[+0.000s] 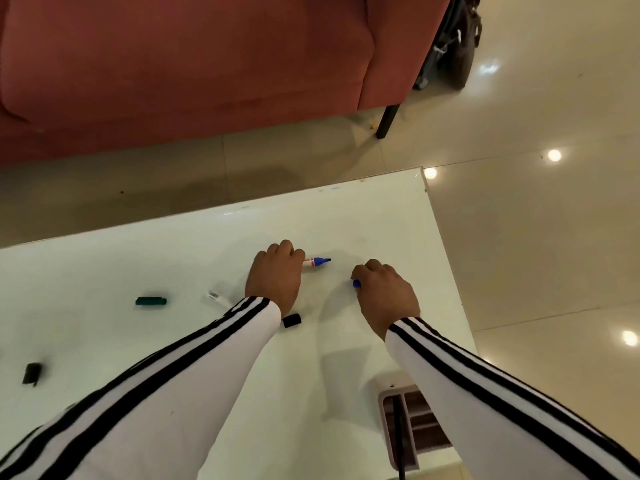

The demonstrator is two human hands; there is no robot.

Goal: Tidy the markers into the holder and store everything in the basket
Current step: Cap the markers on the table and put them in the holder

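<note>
On the white table [381,220] my left hand [275,273] is closed around a blue marker [317,261], whose uncapped blue tip sticks out to the right. My right hand [384,294] is closed on a small blue cap [356,284], a short way right of the marker tip. A green cap [151,301] lies to the left. One black cap [292,320] lies just under my left wrist, and another black cap [32,373] sits near the left edge. A white marker body [216,297] is partly hidden behind my left sleeve. The pinkish holder [412,427], with compartments and one black marker, stands at the lower right.
A red sofa [173,71] stands beyond the table, its black leg [388,121] on the glossy tiled floor. A dark bag [453,43] leans beside the sofa. The table's right edge runs close to my right arm. No basket is in view.
</note>
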